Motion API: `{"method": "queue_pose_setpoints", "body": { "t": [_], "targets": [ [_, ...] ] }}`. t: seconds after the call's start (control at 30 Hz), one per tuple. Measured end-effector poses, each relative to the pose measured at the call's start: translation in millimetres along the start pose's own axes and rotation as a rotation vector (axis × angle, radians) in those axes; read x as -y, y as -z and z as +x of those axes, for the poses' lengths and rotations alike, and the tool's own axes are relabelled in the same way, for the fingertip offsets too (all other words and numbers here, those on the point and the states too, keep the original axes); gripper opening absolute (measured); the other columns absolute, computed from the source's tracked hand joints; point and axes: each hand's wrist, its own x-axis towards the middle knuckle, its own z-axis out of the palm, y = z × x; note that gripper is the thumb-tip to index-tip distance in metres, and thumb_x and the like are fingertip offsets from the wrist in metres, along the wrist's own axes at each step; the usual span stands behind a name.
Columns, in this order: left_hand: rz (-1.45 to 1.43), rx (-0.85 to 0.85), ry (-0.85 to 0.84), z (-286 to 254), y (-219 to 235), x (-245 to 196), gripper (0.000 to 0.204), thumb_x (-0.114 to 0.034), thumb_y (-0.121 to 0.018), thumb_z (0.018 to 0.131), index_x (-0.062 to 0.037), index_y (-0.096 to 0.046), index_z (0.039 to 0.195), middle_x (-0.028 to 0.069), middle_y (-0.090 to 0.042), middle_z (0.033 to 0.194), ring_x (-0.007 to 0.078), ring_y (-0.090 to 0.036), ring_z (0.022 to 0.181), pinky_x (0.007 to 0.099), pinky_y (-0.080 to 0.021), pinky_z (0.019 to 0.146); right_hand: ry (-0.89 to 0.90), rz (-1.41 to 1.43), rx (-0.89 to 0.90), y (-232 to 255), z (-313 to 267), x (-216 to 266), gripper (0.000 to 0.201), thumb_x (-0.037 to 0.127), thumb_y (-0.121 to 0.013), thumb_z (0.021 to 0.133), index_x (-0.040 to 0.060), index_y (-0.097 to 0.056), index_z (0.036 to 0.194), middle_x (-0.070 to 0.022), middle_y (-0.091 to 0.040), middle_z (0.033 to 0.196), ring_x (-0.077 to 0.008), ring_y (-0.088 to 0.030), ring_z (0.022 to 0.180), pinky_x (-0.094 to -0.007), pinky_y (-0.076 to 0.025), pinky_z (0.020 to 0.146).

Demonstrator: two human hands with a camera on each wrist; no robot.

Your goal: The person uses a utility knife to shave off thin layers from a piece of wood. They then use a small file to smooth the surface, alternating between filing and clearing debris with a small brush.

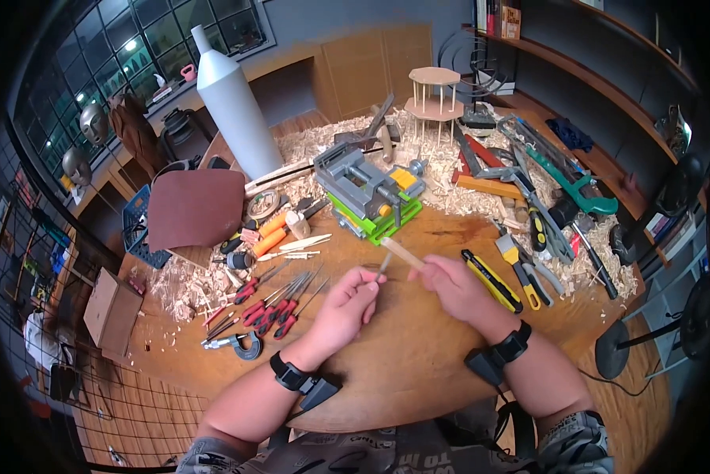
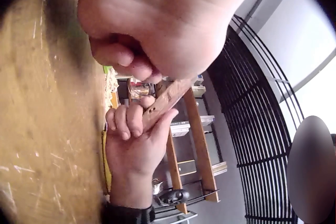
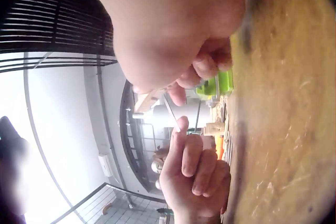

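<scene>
Near the middle of the bench, my left hand (image 1: 350,306) pinches a thin, narrow tool (image 1: 385,264) that points up and away. My right hand (image 1: 455,291) grips a pale wooden stick (image 1: 403,254), its far end angled up and left beside the tool. In the left wrist view, the wooden piece (image 2: 167,101) has small dark marks, with my right hand (image 2: 135,142) curled round its lower end. The right wrist view shows the thin tool (image 3: 171,110) between my left hand (image 3: 195,169) and the wood (image 3: 148,100); whether they touch is unclear.
A grey vise (image 1: 359,186) on a green base stands beyond my hands. Red-handled files (image 1: 272,312) and a micrometer (image 1: 244,345) lie left. A yellow cutter (image 1: 492,281), brush (image 1: 508,251) and pliers lie right. Wood shavings surround a small tiered wooden model (image 1: 434,109).
</scene>
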Motion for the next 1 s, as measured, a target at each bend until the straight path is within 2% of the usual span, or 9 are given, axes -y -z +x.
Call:
{"method": "queue_pose_setpoints", "body": {
  "t": [0.07,0.17,0.3,0.47,0.53,0.7,0.77,0.87,1.0],
  "targets": [
    [-0.025,0.014,0.025,-3.2,-3.2,0.7,0.019,-0.020,-0.047,0.107,-0.0085,-0.056,0.118,-0.0040,-0.049,0.065,0.0046,-0.040,0.048,0.0210,-0.031,0.042,-0.202,0.386,0.207,-3.6,5.1,-10.7,0.041,0.036,-0.036,0.109,0.0063,-0.064,0.105,0.0042,-0.046,0.067,-0.0081,-0.037,0.057,-0.0244,-0.033,0.054],
    [-0.028,0.032,0.061,-3.3,-3.6,-3.3,0.019,-0.021,-0.046,0.107,-0.0092,-0.056,0.119,-0.0043,-0.049,0.065,0.0043,-0.041,0.051,0.0211,-0.032,0.043,-0.231,0.514,0.144,-2.7,4.7,-9.7,0.043,0.038,-0.034,0.110,0.0058,-0.062,0.108,0.0039,-0.043,0.064,-0.0073,-0.036,0.056,-0.0241,-0.032,0.053],
    [0.011,0.061,0.043,-1.0,-4.8,10.5,0.019,-0.021,-0.046,0.107,-0.0091,-0.056,0.119,-0.0034,-0.047,0.063,0.0058,-0.039,0.047,0.0220,-0.031,0.040,-0.241,0.509,0.153,-0.6,3.6,-14.0,0.042,0.037,-0.034,0.110,0.0052,-0.061,0.107,0.0027,-0.045,0.063,-0.0073,-0.038,0.056,-0.0238,-0.032,0.053],
    [-0.020,0.087,-0.025,-2.7,-7.2,7.6,0.018,-0.019,-0.046,0.107,-0.0088,-0.056,0.118,-0.0022,-0.046,0.061,0.0070,-0.037,0.043,0.0229,-0.030,0.038,-0.234,0.254,0.124,2.4,1.9,-2.2,0.038,0.033,-0.037,0.109,0.0038,-0.061,0.102,0.0009,-0.050,0.065,-0.0075,-0.040,0.055,-0.0245,-0.033,0.052],
    [-0.087,-0.031,0.035,-5.2,-3.8,-6.6,0.018,-0.020,-0.045,0.107,-0.0090,-0.056,0.118,-0.0022,-0.046,0.061,0.0068,-0.038,0.044,0.0228,-0.030,0.038,-0.242,0.249,0.104,6.0,3.0,-11.2,0.037,0.032,-0.038,0.109,0.0037,-0.061,0.102,0.0012,-0.049,0.065,-0.0071,-0.040,0.055,-0.0244,-0.033,0.052],
    [-0.030,0.000,0.071,-1.0,-2.1,-0.4,0.019,-0.019,-0.045,0.107,-0.0079,-0.055,0.118,-0.0013,-0.046,0.060,0.0078,-0.036,0.042,0.0224,-0.030,0.038,-0.228,0.229,0.072,6.7,2.7,-16.2,0.037,0.032,-0.040,0.109,0.0031,-0.063,0.103,0.0022,-0.049,0.065,-0.0061,-0.041,0.055,-0.0238,-0.034,0.052],
    [-0.036,0.011,0.072,-4.0,-4.6,-0.5,0.019,-0.019,-0.045,0.107,-0.0077,-0.055,0.118,-0.0010,-0.046,0.059,0.0081,-0.036,0.040,0.0223,-0.030,0.038,-0.243,0.152,0.105,5.6,0.4,2.8,0.040,0.035,-0.045,0.106,0.0050,-0.058,0.083,0.0015,-0.053,0.066,-0.0101,-0.049,0.061,-0.0295,-0.041,0.057],
    [-0.116,-0.067,0.042,-4.4,-3.1,-6.9,0.019,-0.020,-0.045,0.108,-0.0082,-0.055,0.118,-0.0011,-0.046,0.060,0.0074,-0.037,0.042,0.0221,-0.029,0.038,-0.248,0.205,0.097,9.2,2.0,-13.1,0.039,0.035,-0.047,0.106,0.0035,-0.061,0.088,0.0004,-0.054,0.066,-0.0102,-0.050,0.062,-0.0295,-0.042,0.058],
    [-0.033,0.071,0.083,-2.7,-5.7,-0.6,0.019,-0.020,-0.046,0.108,-0.0085,-0.054,0.120,-0.0018,-0.046,0.061,0.0070,-0.038,0.044,0.0223,-0.030,0.039,-0.187,0.140,0.097,6.0,-0.5,-5.0,0.037,0.031,-0.044,0.108,0.0031,-0.068,0.104,0.0029,-0.050,0.065,-0.0063,-0.044,0.057,-0.0238,-0.037,0.054]
  ]
}}
